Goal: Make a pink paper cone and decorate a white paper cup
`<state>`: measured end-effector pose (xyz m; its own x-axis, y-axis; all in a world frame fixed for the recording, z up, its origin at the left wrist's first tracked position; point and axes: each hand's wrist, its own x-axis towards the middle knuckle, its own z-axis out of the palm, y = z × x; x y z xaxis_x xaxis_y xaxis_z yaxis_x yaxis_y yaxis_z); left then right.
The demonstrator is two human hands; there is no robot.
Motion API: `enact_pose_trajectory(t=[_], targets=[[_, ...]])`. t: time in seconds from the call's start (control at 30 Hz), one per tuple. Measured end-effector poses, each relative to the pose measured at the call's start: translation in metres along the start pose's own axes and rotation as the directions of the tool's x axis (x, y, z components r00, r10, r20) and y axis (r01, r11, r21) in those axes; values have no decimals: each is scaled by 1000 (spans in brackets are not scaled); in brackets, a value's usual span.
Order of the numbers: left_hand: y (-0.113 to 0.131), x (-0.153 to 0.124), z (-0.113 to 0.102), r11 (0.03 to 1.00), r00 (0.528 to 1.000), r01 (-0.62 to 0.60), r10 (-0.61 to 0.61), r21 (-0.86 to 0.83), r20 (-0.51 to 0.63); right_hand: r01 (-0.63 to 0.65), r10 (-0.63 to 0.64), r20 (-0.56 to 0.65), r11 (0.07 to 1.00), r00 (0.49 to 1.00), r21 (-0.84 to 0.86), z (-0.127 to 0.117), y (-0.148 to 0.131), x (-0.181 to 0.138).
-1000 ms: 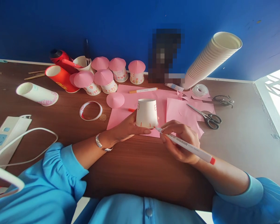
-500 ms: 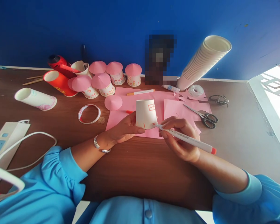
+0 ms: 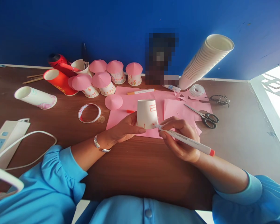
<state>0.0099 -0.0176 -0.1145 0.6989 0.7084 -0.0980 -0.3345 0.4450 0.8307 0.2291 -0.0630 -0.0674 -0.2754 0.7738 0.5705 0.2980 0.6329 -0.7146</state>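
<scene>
My left hand [image 3: 127, 128] grips an upside-down white paper cup [image 3: 144, 113], thumb along its lower rim and the other fingers behind it. A red-lined window is drawn on the cup's upper right, with short red strokes near the rim. In my right hand [image 3: 180, 137] is a white marker pen [image 3: 189, 141] with a red end, its red tip at the cup's lower right edge. Pink paper [image 3: 126, 119] lies beneath the hands. Close to the cup's left are a pink paper cone [image 3: 114, 102] and a red marker cap [image 3: 130, 111].
Several cups with pink cone tops [image 3: 101, 80] stand at the back left. Right of them are a tall stack of paper cups [image 3: 205, 62], a ribbon roll [image 3: 197, 90] and scissors [image 3: 206, 118]. A tape ring [image 3: 89, 113] and a power strip [image 3: 7, 143] lie to the left.
Almost nothing differs. The marker's back end has shifted slightly left and down, while its tip stays by the cup's lower right edge. The whole view has moved a little.
</scene>
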Motion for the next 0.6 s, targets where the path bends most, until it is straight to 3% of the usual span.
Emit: enact_pose_trajectory(t=[0.6], targets=[[2,1,2,1000,1000,8,-8,5,-9,-41,42,39,999,998,-24,0,-2,1]])
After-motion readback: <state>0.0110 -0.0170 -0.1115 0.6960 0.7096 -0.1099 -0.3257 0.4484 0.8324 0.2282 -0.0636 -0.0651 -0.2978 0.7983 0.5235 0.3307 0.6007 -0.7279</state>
